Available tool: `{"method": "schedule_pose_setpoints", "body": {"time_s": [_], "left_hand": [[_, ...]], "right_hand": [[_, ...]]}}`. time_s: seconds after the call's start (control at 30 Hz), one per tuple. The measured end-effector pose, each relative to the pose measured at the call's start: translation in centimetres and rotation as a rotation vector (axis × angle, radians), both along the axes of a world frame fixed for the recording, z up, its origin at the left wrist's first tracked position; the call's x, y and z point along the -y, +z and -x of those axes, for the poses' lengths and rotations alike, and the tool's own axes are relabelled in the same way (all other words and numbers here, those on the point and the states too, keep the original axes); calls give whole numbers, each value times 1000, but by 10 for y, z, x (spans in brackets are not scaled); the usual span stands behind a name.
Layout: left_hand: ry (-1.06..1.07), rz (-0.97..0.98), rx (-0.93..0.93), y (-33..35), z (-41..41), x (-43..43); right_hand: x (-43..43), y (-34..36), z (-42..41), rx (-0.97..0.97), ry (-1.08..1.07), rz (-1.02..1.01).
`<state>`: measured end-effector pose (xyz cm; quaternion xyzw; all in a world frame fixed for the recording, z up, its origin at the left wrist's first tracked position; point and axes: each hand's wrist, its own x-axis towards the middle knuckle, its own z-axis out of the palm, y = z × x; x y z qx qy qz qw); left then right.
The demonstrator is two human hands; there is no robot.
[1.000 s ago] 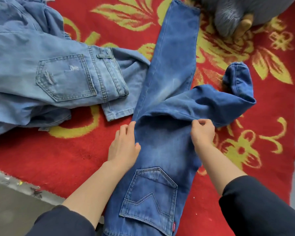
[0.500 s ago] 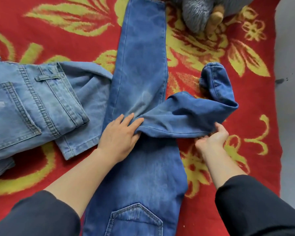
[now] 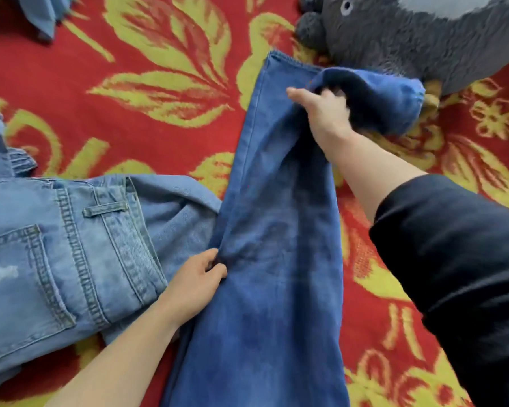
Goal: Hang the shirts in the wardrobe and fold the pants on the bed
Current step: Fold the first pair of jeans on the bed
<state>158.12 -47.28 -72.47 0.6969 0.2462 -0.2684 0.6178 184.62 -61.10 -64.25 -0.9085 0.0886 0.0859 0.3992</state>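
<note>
Extended right hand (image 3: pixel 323 113) grips; left hand (image 3: pixel 193 284) pinches

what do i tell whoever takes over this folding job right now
Left hand: pinches the left edge of the dark blue denim jeans, about midway along.
Right hand: grips a bunched leg of the same jeans, held up near the far hem beside the grey plush toy.
Light blue denim jeans lie to the left on the red and yellow floral blanket, touching the dark pair.
Done: dark pair laid out lengthways, one leg flat.
Left: lay the held leg over the flat one, fold the pair up, then do the light pair. No shirts or wardrobe in view.
</note>
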Motion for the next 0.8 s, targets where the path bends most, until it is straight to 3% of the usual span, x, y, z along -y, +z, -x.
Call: {"method": "schedule_pose_setpoints", "body": {"time_s": [0.1, 0.2, 0.37, 0.53, 0.7, 0.8], "left_hand": [[27, 91, 14, -4, 1, -1], [52, 123, 21, 1, 0, -1], [92, 154, -88, 7, -14, -6], [40, 75, -273, 0, -47, -17], [46, 114, -294, -12, -48, -21], [58, 120, -285, -13, -48, -21]], "right_hand": [[-9, -36, 3, -146, 268, 280], [1, -58, 10, -118, 394, 512], [1, -46, -21, 37, 216, 605], [-3, -43, -47, 167, 552, 774], [-3, -70, -55, -248, 492, 647], [3, -80, -48, -202, 451, 565]]}}
